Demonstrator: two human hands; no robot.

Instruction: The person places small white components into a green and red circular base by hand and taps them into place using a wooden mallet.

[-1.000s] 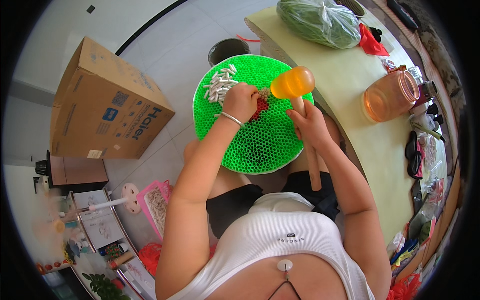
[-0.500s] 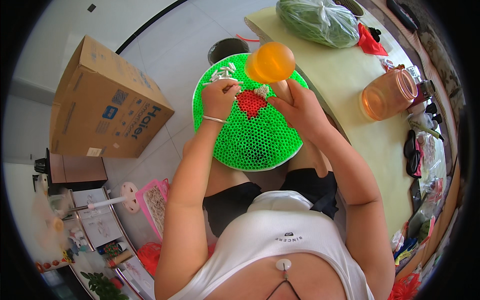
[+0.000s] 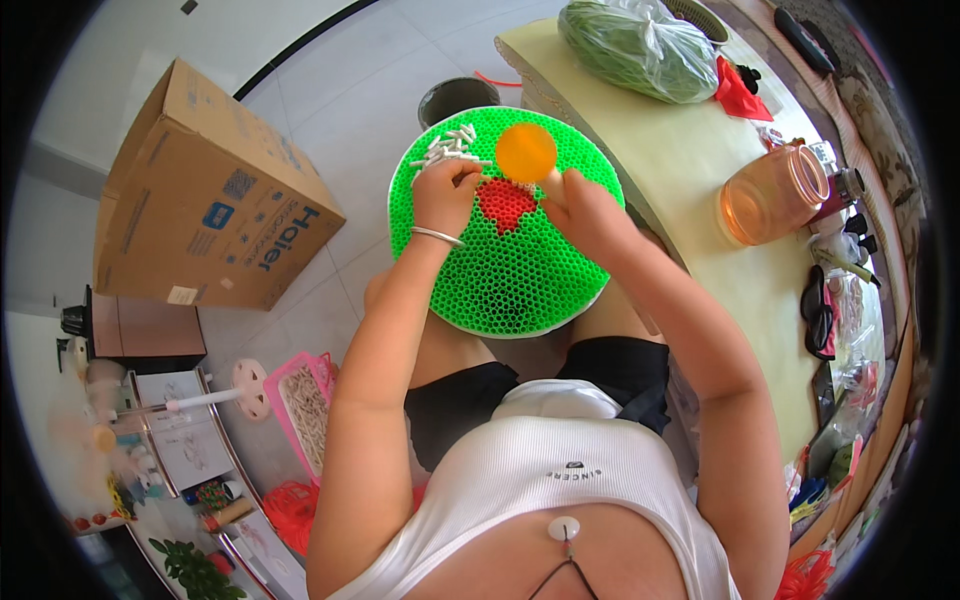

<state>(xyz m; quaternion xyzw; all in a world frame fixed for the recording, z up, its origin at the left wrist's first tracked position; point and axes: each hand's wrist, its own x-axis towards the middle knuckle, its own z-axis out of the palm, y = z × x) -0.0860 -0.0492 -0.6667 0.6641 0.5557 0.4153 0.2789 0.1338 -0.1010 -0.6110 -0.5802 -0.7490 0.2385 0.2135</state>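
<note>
A round board packed with green tubes [image 3: 500,285] rests over my lap, with a patch of red tubes [image 3: 506,206] near its middle. My right hand [image 3: 590,215] grips a mallet [image 3: 526,152] by its pale wooden handle. Its round orange head hangs over the board's far part and partly hides some white tube ends behind it. At the left edge of the red patch, my left hand [image 3: 445,198] is closed in a pinch, apparently on a small white stick that barely shows at the fingertips. Loose white sticks [image 3: 450,147] lie piled on the board just beyond that hand.
A dark bucket [image 3: 455,98] stands behind the board. To the right curves a pale table [image 3: 690,220] bearing a bag of greens [image 3: 640,50] and an orange-tinted jar [image 3: 775,195]. A cardboard box [image 3: 210,190] and a pink basket [image 3: 300,405] stand on the left.
The mallet has swung downward and a little left, so its head now sits lower over the board. My left hand keeps its pinch near the red patch.
</note>
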